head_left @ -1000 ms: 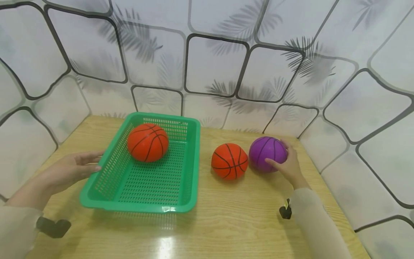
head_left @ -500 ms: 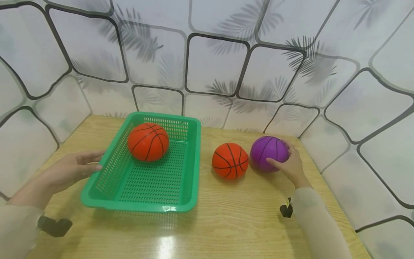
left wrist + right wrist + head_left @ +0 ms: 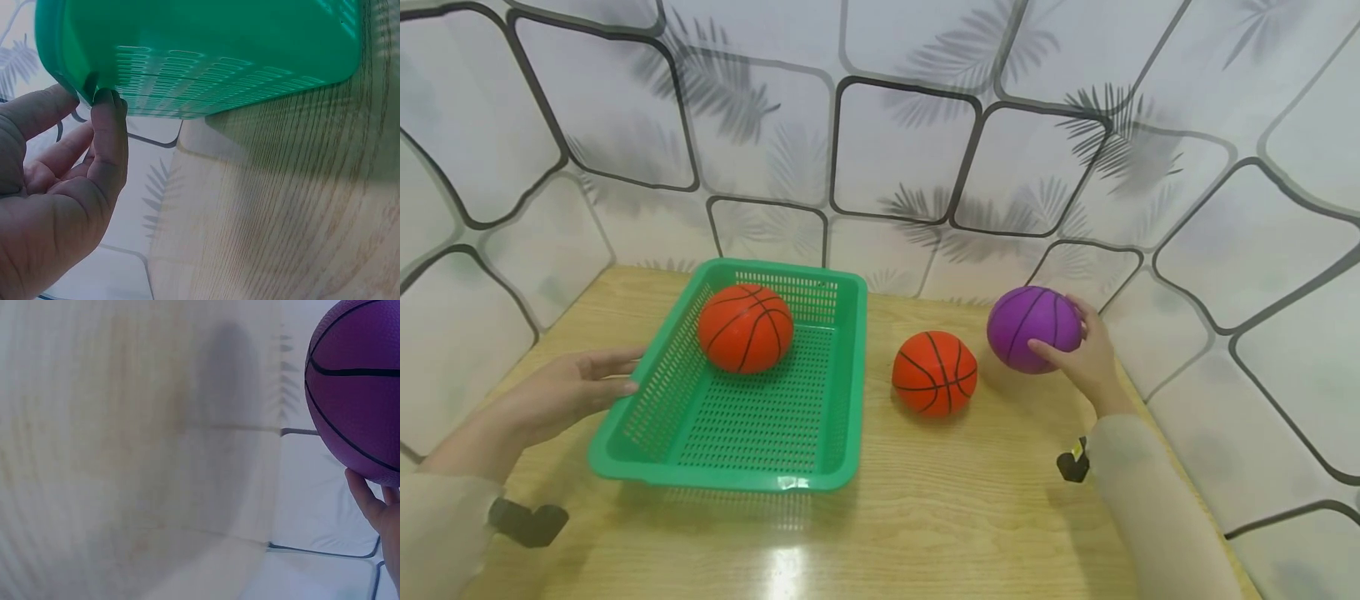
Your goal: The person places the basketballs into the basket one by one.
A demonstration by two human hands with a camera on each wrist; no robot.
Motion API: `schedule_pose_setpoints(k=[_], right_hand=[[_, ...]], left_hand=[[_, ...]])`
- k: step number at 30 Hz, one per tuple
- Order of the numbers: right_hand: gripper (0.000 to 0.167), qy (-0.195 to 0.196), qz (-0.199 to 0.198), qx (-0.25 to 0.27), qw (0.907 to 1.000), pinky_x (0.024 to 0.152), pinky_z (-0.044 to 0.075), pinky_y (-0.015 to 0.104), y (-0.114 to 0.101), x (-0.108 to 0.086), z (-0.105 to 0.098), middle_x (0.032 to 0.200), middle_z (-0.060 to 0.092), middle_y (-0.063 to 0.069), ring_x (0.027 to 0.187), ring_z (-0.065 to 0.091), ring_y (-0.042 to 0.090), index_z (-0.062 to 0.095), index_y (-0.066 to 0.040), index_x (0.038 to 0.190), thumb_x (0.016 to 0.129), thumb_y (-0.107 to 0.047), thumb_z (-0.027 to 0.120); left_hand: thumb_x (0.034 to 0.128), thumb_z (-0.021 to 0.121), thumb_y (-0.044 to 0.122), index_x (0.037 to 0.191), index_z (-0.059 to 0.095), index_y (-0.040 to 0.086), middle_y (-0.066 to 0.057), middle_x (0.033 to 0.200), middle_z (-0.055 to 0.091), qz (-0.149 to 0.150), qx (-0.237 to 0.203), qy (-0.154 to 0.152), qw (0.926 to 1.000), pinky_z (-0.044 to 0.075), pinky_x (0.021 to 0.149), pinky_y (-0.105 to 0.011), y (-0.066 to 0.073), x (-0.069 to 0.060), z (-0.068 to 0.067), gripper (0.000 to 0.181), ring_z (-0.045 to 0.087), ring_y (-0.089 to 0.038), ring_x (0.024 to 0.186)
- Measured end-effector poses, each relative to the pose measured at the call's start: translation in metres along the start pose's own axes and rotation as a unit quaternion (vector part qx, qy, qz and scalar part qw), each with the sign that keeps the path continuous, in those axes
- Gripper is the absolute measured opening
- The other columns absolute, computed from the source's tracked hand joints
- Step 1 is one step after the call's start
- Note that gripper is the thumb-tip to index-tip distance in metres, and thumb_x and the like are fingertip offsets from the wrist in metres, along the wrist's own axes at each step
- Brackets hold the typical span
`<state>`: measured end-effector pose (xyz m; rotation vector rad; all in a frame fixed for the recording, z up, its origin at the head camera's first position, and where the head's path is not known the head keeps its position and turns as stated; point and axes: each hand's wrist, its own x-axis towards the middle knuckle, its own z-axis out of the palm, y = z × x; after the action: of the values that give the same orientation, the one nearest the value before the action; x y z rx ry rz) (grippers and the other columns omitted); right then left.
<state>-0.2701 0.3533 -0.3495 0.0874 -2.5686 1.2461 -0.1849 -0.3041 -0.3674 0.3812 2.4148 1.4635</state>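
My right hand (image 3: 1086, 360) grips a small purple basketball (image 3: 1027, 333) from its right side, thumb in front and fingers behind. The ball is up off the table, and in the right wrist view its shadow falls on the wood. To its left an orange-red basketball (image 3: 935, 374) rests on the table. A green plastic basket (image 3: 850, 392) with slotted walls stands further left. Another orange-red basketball (image 3: 746, 328) lies inside it, towards the back. My left hand (image 3: 568, 396) pinches the basket's left rim; the left wrist view shows fingertips (image 3: 107, 103) tucked at the rim's edge.
The wooden table (image 3: 940, 517) runs up to a patterned wall covering (image 3: 902, 150) at the back and both sides. The right-hand wall stands close to my right forearm. Dark wrist-worn devices (image 3: 529, 523) show on both sleeves.
My right hand has lifted the purple basketball off the table, up and slightly to the right. The left hand, the basket and both orange-red basketballs stay in place.
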Motion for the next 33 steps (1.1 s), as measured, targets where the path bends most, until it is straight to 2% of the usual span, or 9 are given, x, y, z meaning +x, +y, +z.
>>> schedule_pose_setpoints(k=[2, 4, 8, 13, 18, 25, 33], right_hand=[[0.095, 0.004, -0.003, 0.002, 1.0, 0.094, 0.04, 0.063, -0.006, 0.003, -0.003, 0.148, 0.029, 0.02, 0.127, 0.037, 0.045, 0.024, -0.018, 0.15, 0.076, -0.028, 0.082], [0.095, 0.008, -0.005, 0.001, 1.0, 0.094, 0.04, 0.063, -0.012, 0.007, -0.005, 0.149, 0.029, 0.018, 0.127, 0.037, 0.045, 0.024, -0.019, 0.15, 0.075, -0.028, 0.082], [0.095, 0.013, -0.016, -0.003, 0.9998, 0.094, 0.04, 0.063, -0.023, 0.014, -0.008, 0.15, 0.028, 0.017, 0.127, 0.036, 0.044, 0.025, -0.02, 0.15, 0.076, -0.027, 0.082], [0.094, 0.014, -0.028, 0.005, 0.9995, 0.095, 0.041, 0.06, -0.038, 0.022, -0.007, 0.149, 0.03, 0.016, 0.127, 0.038, 0.042, 0.027, -0.02, 0.15, 0.075, -0.026, 0.082], [0.092, 0.009, -0.04, 0.026, 0.9988, 0.096, 0.042, 0.058, -0.057, 0.029, -0.001, 0.147, 0.032, 0.014, 0.126, 0.039, 0.038, 0.03, -0.021, 0.149, 0.074, -0.022, 0.083], [0.088, -0.008, -0.071, 0.048, 0.9963, 0.094, 0.044, 0.056, -0.079, 0.037, 0.011, 0.146, 0.036, 0.01, 0.122, 0.042, 0.034, 0.034, -0.022, 0.146, 0.074, -0.019, 0.083], [0.087, -0.031, -0.094, 0.061, 0.9932, 0.091, 0.047, 0.054, -0.102, 0.04, 0.03, 0.143, 0.038, 0.01, 0.118, 0.046, 0.033, 0.035, -0.02, 0.145, 0.072, -0.018, 0.084]], left_hand=[[0.0987, 0.053, 0.019, 0.148, 0.022, -0.005, -0.027, 0.15, 0.022, 0.0, 0.001, -0.002, 1.0, 0.041, 0.087, -0.012, 0.001, 0.0, 0.0, 0.063, 0.026, -0.047, 0.131], [0.0989, 0.053, 0.02, 0.148, 0.021, -0.005, -0.027, 0.15, 0.022, -0.002, 0.009, -0.004, 1.0, 0.042, 0.088, -0.014, 0.002, -0.001, -0.001, 0.064, 0.025, -0.05, 0.131], [0.0987, 0.053, 0.022, 0.148, 0.022, -0.004, -0.026, 0.15, 0.024, -0.006, 0.017, -0.003, 0.9998, 0.042, 0.089, -0.016, 0.003, -0.001, -0.001, 0.064, 0.027, -0.049, 0.13], [0.0985, 0.054, 0.02, 0.148, 0.021, -0.005, -0.027, 0.149, 0.024, -0.005, 0.011, -0.003, 0.9999, 0.041, 0.086, -0.012, 0.001, 0.0, 0.0, 0.064, 0.029, -0.048, 0.129], [0.0983, 0.054, 0.02, 0.148, 0.023, -0.004, -0.026, 0.149, 0.026, -0.002, 0.01, -0.001, 0.9999, 0.041, 0.086, -0.013, -0.001, 0.0, 0.0, 0.063, 0.031, -0.044, 0.128], [0.0986, 0.054, 0.019, 0.148, 0.02, -0.006, -0.028, 0.151, 0.018, -0.006, -0.025, -0.008, 0.9996, 0.039, 0.087, -0.009, -0.002, 0.0, 0.0, 0.065, 0.02, -0.049, 0.133], [0.0983, 0.054, 0.018, 0.147, 0.019, -0.007, -0.029, 0.151, 0.016, -0.004, -0.033, -0.011, 0.9994, 0.039, 0.087, -0.009, -0.001, 0.0, 0.0, 0.065, 0.018, -0.051, 0.133]])
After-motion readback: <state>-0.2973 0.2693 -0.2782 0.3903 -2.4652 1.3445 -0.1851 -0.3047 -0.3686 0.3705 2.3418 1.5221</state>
